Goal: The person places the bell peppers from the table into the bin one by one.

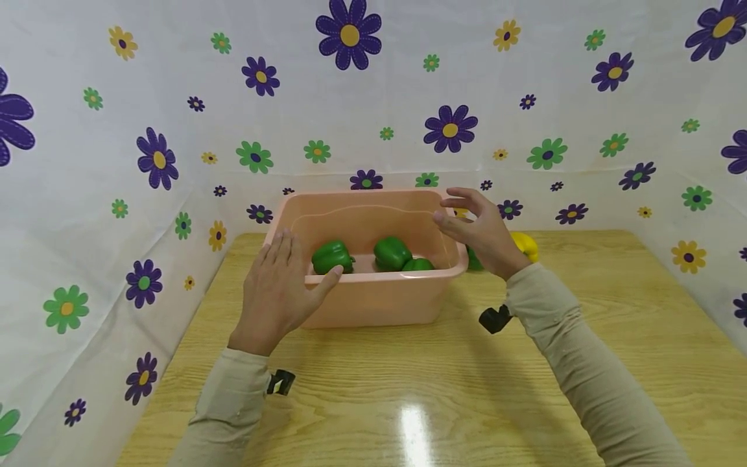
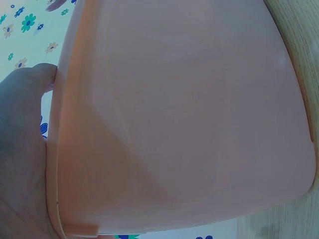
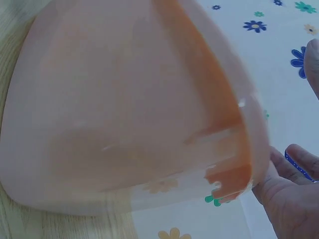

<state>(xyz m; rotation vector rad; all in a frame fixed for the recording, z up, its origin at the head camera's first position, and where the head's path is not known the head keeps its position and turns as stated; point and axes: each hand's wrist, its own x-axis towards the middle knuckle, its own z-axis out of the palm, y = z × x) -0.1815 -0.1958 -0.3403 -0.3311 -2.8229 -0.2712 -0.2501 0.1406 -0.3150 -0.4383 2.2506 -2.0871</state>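
Observation:
A pink plastic bin (image 1: 373, 301) stands on the wooden table. Inside it lie three green bell peppers: one at the left (image 1: 331, 257), one right of the middle (image 1: 392, 253), and a partly hidden one (image 1: 418, 264) by the front rim. My left hand (image 1: 277, 288) rests at the bin's left front corner, fingers straight and thumb over the rim; the left wrist view shows the thumb (image 2: 47, 74) at the rim. My right hand (image 1: 481, 230) is at the right rim with thumb and fingers spread apart and nothing between them.
Behind my right wrist, outside the bin, are a yellow bell pepper (image 1: 525, 246) and a green one (image 1: 474, 261), both partly hidden. A flowered white cloth (image 1: 362, 97) hangs behind and along both sides of the table (image 1: 350, 389). Black wrist mounts (image 1: 496, 319) stick out from both sleeves.

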